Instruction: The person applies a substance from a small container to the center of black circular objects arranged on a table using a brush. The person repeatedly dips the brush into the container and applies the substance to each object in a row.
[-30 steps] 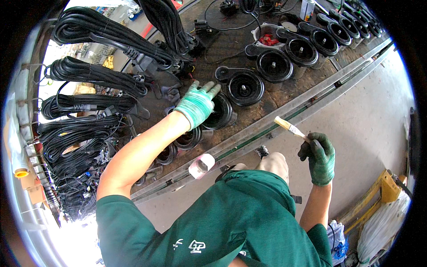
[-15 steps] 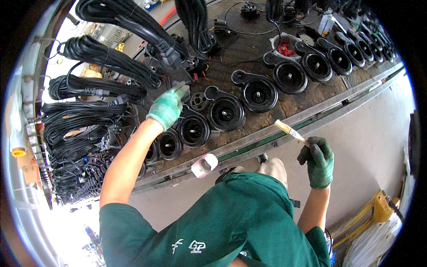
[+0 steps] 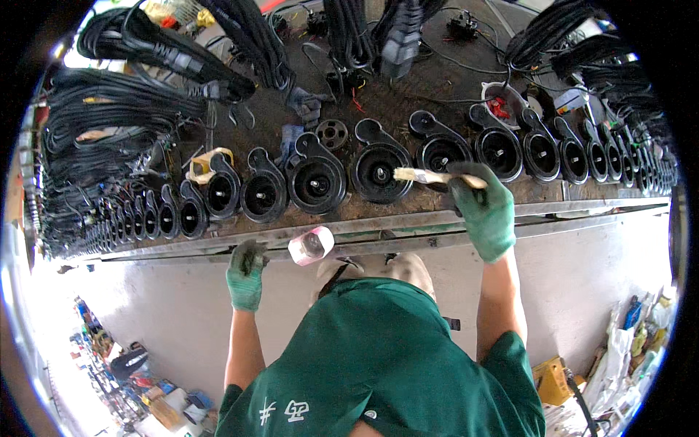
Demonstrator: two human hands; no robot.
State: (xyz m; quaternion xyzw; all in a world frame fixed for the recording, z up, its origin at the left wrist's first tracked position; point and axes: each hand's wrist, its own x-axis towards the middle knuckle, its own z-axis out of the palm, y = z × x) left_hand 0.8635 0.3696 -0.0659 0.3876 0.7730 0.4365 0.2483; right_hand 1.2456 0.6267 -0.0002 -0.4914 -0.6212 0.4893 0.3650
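Observation:
My right hand (image 3: pixel 486 211), in a green glove with dark fingers, grips a paintbrush (image 3: pixel 437 176). Its pale bristles point left, over the near part of a round black housing (image 3: pixel 380 173) with a metal shaft in its middle. More such housings, each with a curved arm, stand in a row to both sides, such as one (image 3: pixel 317 175) to the left. My left hand (image 3: pixel 247 277), gloved the same way, is curled low before the bench edge; what it holds, if anything, is hidden. Between my hands, a pinkish-white open container (image 3: pixel 311 245) is at the bench's front edge.
Bundled black cables (image 3: pixel 124 105) with plugs crowd the left and far side of the wooden bench (image 3: pixel 429 84). Behind the housings are a grey glove-like cloth (image 3: pixel 306 105), a round metal part (image 3: pixel 333 135) and a bowl with red bits (image 3: pixel 502 102). A metal rail (image 3: pixel 553 211) edges the bench.
My left hand has left the grey cloth on the bench and drawn back near my body. The right hand has brought the paintbrush up over the housings. The view has turned.

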